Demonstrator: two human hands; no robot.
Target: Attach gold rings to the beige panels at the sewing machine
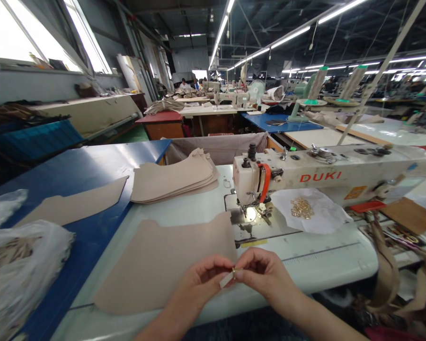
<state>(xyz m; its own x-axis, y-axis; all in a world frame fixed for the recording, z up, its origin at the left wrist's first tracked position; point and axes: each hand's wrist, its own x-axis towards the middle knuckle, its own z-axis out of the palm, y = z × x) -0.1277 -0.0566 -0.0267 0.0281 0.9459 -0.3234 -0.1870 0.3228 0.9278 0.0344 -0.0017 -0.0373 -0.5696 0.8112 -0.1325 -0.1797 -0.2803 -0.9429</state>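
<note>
Close together over the front edge of the sewing table, my left hand [213, 274] and my right hand [259, 272] are both pinched shut. Between the left fingertips is a short pale strip [226, 280]. The right fingertips grip a small gold-coloured metal ring [234, 272] around that strip; its exact shape is hard to make out. Just beyond my left hand a beige cut panel [170, 255] lies flat on the table. The sewing machine [287, 175] stands behind my hands, its needle area lit.
A stack of beige panels [173, 177] lies behind the single one. Gold metal pieces [301, 208] rest on white plastic [319, 220] under the machine arm. A plastic bag of strips [24, 265] and another panel [78, 203] are on the blue table [92, 166] at left.
</note>
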